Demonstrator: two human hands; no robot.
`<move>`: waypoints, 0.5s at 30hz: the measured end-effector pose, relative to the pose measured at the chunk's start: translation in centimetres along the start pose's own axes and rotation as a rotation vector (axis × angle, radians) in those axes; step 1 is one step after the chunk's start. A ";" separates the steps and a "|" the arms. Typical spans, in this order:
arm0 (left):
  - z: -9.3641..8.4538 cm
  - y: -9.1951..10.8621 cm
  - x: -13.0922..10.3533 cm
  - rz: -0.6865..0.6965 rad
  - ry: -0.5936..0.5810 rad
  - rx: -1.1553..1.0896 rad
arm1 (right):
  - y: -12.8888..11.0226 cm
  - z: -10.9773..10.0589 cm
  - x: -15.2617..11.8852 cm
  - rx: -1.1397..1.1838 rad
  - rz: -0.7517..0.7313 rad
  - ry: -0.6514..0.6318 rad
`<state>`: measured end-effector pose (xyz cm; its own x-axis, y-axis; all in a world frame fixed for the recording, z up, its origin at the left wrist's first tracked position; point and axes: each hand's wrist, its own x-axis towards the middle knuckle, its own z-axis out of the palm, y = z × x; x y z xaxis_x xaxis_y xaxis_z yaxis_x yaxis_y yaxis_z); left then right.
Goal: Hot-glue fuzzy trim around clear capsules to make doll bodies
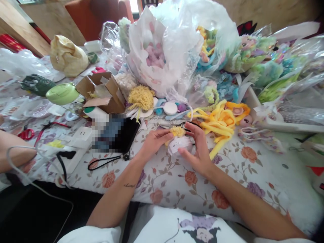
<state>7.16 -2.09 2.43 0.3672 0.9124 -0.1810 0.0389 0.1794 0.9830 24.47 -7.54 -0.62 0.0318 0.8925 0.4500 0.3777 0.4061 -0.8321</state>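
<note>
My left hand (157, 141) pinches a small fluffy yellow yarn piece (178, 131) between thumb and fingertips, just above the middle of the table's near side. Below and against the yarn is a white rounded piece (179, 144) with a small dark mark; its exact kind is unclear. Around its right side curve the fingers of my right hand (198, 148), the thumb resting on its lower edge. A dark-handled tool (189, 125) lies partly hidden behind my fingers. Right of my hands spreads a heap of yellow fuzzy strips (220, 121).
A black phone (129, 135) with a strap lies left of my hands. Behind are a yellow yarn clump (141, 98), a cardboard box (108, 91) and a large plastic bag (174, 50) of plush pieces. A white tray (291, 126) stands right. Another person's arm (15, 152) rests far left.
</note>
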 end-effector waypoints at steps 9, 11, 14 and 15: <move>-0.2 -0.3 -0.3 -0.020 0.029 -0.032 | 0.3 0.4 -1.3 -0.332 -0.050 -0.160; -0.3 -0.5 -0.2 -0.010 0.036 -0.050 | 0.3 0.4 -1.2 -0.305 -0.052 -0.122; -0.4 -0.7 -0.1 0.007 0.036 -0.039 | 0.2 0.2 -1.2 -0.237 -0.034 -0.072; -0.4 -0.7 -0.2 0.013 0.037 -0.030 | 0.1 0.1 -1.3 -0.213 -0.035 -0.063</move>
<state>6.72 -2.23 1.74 0.3327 0.9277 -0.1693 0.0064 0.1773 0.9841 24.36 -8.59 -1.36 -0.0400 0.8917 0.4508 0.5647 0.3924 -0.7261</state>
